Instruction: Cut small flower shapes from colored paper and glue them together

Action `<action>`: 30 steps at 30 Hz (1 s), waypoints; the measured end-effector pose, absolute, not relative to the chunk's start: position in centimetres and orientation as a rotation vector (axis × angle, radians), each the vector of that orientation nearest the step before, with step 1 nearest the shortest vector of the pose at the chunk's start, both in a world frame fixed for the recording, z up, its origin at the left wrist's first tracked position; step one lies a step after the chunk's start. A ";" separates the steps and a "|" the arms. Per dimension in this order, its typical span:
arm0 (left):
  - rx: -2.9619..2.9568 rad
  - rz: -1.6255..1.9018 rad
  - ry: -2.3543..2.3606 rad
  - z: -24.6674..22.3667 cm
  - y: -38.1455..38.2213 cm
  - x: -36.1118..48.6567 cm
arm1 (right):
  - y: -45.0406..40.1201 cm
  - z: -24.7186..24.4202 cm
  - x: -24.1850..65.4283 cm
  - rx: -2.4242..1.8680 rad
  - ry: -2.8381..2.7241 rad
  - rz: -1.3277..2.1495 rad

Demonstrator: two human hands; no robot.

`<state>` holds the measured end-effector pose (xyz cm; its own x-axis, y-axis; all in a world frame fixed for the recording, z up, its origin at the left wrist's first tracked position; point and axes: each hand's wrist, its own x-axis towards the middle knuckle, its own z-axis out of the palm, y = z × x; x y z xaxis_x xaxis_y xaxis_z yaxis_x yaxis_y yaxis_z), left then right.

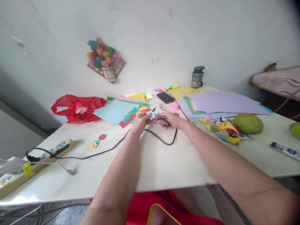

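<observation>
Near the middle of the table, my left hand [141, 121] pinches a small piece of light blue paper [151, 115]. My right hand [169, 119] is closed on the black handles of a pair of scissors [165, 121], whose blades point up and left by the paper. Cut colored paper strips [131, 116] lie just beyond my left hand. A black cable [161, 141] runs across the table below both hands. To the left lie small paper flowers, one yellow [93, 145] and one red [102, 137].
A red plastic bag [75, 109] and a power strip [47, 159] are at left. Behind my hands lies a phone [165, 97]. Colored sheets [217, 101], paper scraps [228, 132] and a green mango [248, 123] are at right. A bottle [197, 77] stands by the wall.
</observation>
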<state>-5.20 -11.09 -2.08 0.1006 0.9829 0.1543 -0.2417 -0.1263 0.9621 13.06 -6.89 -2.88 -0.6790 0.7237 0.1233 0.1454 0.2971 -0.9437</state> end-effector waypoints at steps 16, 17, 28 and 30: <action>1.168 1.315 0.902 -1.9 -11.2 -5.2 | -6.8 -3.1 12.7 -0.807 -2.009 1.388; 1.169 1.315 0.903 -1.9 -11.2 -5.2 | -6.8 -3.1 12.7 -0.811 -2.003 1.392; 1.186 1.351 0.966 -1.8 -11.3 -5.0 | -7.4 -2.4 12.8 -0.823 -1.991 1.412; 1.190 1.365 0.974 -1.8 -11.2 -5.0 | -7.8 -1.9 13.0 -0.848 -1.994 1.405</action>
